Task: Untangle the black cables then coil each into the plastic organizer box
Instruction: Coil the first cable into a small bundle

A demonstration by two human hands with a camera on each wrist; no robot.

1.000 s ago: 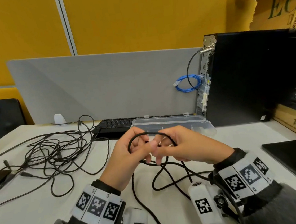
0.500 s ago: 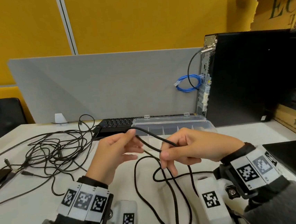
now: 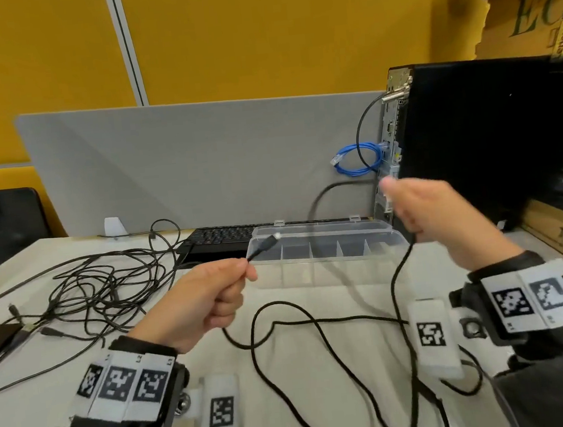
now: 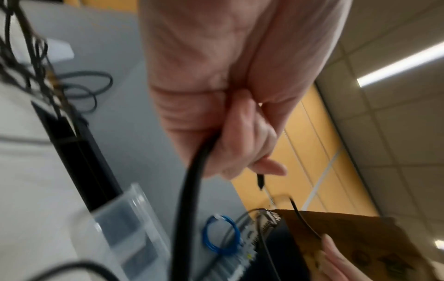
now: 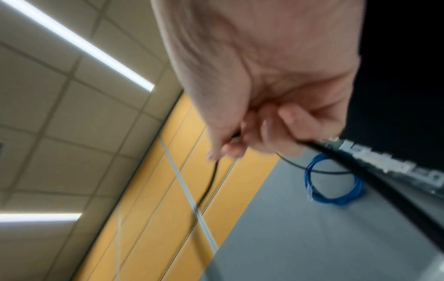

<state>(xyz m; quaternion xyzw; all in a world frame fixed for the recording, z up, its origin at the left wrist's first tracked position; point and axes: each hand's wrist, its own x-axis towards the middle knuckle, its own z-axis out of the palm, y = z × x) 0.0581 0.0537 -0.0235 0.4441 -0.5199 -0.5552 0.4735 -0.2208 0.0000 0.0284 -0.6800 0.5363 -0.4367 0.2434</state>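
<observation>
Black braided cable (image 3: 285,319) runs between both hands above the white desk (image 3: 32,392). Left hand (image 3: 199,302) is fisted, thumb and forefinger pinched together on the cable just behind its plug end (image 3: 265,244); the plug sticks out toward 1 o'clock, over the near-left corner of the clear plastic organizer box (image 3: 324,248). Left wrist view confirms: fingers (image 4: 238,136) curled round the cord, short black tip projecting past them. Right hand (image 3: 434,212) is raised at 2 o'clock, in front of the black computer tower (image 3: 489,138), fingers curled tight on the same cable; one strand drops straight down from the fist, another blurred strand arcs left and down across the box. Right wrist view shows the cord clamped between thumb and folded fingers (image 5: 271,131), leaving the hand on both sides.

Slack between the hands lies in loose crossing loops on the desk at 6 o'clock, between the two wrists. Box sits at 12 o'clock, lid open, dividers visible; its back edge is against a black keyboard (image 3: 220,236).

Tangled pile of thin black cables (image 3: 98,286) lies at 9 to 10 o'clock, well apart from the held cable. Grey partition panel (image 3: 182,161) closes off the far edge. Coiled blue network cable (image 3: 357,157) hangs at the tower's rear. Open desk surface lies in front of the box and at 7 o'clock.
</observation>
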